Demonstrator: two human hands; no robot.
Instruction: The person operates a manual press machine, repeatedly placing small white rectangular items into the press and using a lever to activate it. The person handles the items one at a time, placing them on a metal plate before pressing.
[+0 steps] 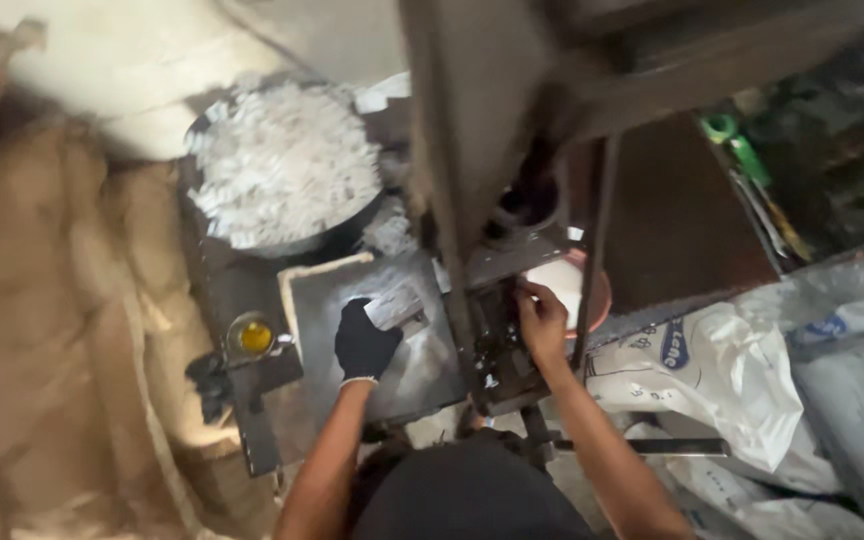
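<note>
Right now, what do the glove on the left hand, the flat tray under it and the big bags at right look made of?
Glove: black knit fabric, matte, with a pale cuff. Tray: seemingly sheet metal, dull grey, dusted white. Bags: likely woven plastic, white with a slight sheen and creases.

White plastic sacks with blue printed marks are lying heaped at the lower right, while brown burlap sacks are piling along the left side.
</note>
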